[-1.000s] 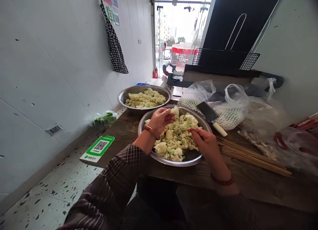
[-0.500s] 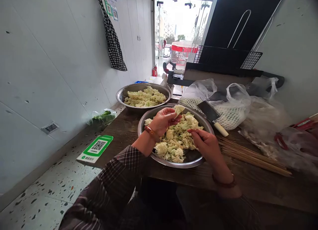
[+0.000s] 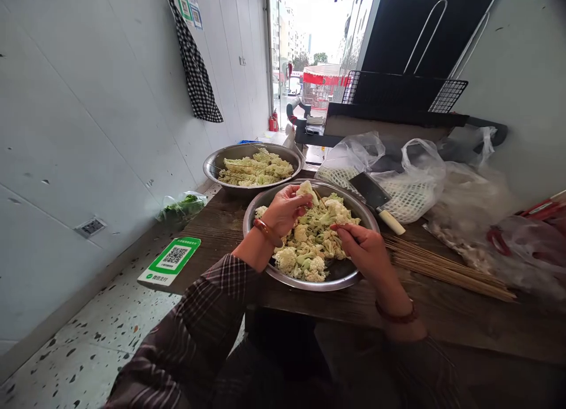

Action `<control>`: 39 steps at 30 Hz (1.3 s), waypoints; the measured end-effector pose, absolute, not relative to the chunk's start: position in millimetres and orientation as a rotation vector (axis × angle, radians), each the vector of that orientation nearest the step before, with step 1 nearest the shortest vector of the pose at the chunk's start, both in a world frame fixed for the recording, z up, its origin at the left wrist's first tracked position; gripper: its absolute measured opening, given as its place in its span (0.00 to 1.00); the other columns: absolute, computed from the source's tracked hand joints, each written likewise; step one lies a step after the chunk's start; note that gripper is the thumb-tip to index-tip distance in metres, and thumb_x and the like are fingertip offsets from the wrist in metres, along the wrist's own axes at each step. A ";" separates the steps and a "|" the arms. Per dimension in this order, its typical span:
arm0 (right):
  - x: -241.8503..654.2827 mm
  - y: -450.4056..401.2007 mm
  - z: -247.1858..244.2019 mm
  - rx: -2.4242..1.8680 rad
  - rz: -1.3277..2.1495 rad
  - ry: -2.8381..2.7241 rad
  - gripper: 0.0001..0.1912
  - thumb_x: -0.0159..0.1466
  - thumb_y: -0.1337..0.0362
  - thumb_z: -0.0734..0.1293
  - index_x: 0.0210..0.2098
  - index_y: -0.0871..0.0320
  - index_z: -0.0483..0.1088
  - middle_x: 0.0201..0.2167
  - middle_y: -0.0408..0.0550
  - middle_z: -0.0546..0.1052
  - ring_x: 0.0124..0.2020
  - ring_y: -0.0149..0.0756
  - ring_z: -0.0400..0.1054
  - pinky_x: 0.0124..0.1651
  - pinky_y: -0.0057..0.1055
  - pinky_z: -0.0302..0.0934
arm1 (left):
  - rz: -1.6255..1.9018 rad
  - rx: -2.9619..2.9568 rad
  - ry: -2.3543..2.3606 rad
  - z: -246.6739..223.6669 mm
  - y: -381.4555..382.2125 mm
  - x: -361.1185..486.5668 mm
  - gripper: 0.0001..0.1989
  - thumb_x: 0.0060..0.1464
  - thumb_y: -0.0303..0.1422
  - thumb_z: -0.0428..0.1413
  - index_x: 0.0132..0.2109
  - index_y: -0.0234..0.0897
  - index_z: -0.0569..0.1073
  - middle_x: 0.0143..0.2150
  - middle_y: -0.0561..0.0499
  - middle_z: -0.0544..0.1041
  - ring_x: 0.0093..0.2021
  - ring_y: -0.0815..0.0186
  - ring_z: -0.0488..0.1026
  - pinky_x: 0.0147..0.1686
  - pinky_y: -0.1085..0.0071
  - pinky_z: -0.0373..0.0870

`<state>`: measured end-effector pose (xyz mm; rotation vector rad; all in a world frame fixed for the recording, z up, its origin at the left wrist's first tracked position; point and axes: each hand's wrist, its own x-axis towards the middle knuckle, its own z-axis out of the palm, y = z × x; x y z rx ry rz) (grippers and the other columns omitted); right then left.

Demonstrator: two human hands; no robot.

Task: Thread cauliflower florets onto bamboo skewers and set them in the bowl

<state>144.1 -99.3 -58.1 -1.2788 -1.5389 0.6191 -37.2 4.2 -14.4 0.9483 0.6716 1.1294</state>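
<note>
My left hand [image 3: 285, 211] pinches a cauliflower floret [image 3: 307, 192] above the near metal bowl [image 3: 309, 285]. Over the right side of that bowl, my right hand [image 3: 362, 247] has its fingertips closed on a thin skewer [image 3: 326, 210], which reaches up toward the floret and shows only in part. Loose cauliflower pieces [image 3: 305, 261] fill much of the bowl below both hands. Behind it stands a second metal bowl [image 3: 212, 172] holding cauliflower [image 3: 256, 167] with several skewers on it.
Bare skewers [image 3: 451, 267] lie in a bundle right of the near bowl. A cleaver [image 3: 371, 191] with a pale handle rests beside plastic bags [image 3: 415, 191]. A green QR card [image 3: 170, 260] lies at the table's left corner, with greens in a bag [image 3: 183, 205] beyond.
The view has shifted slightly. My left hand and the floret have moved a little left, away from my right hand, and the floret is tilted differently.
</note>
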 end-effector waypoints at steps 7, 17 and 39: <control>143.3 -101.1 -52.2 -1.291 0.586 -1.637 0.21 0.68 0.51 0.63 0.40 0.61 0.81 0.17 0.40 0.65 0.22 0.31 0.59 0.26 0.28 0.53 | 1.236 0.901 0.611 -10.4 1.2 -39.3 0.21 0.46 0.21 0.65 0.48 0.34 0.70 0.27 0.56 0.74 0.28 0.73 0.75 0.31 0.77 0.72; 144.1 -96.8 -57.7 -1.296 0.569 -1.549 0.21 0.68 0.51 0.63 0.39 0.60 0.80 0.17 0.41 0.68 0.23 0.32 0.61 0.25 0.28 0.53 | 1.074 1.002 0.657 -15.2 3.5 -40.1 0.13 0.46 0.28 0.66 0.37 0.32 0.71 0.30 0.50 0.78 0.30 0.69 0.78 0.32 0.74 0.75; 141.8 -101.4 -52.3 -1.298 0.549 -1.645 0.19 0.69 0.53 0.62 0.36 0.61 0.79 0.21 0.43 0.70 0.24 0.31 0.62 0.26 0.28 0.53 | 1.270 1.064 0.598 -17.5 5.9 -41.0 0.19 0.43 0.35 0.70 0.37 0.35 0.69 0.30 0.53 0.76 0.31 0.71 0.75 0.33 0.73 0.74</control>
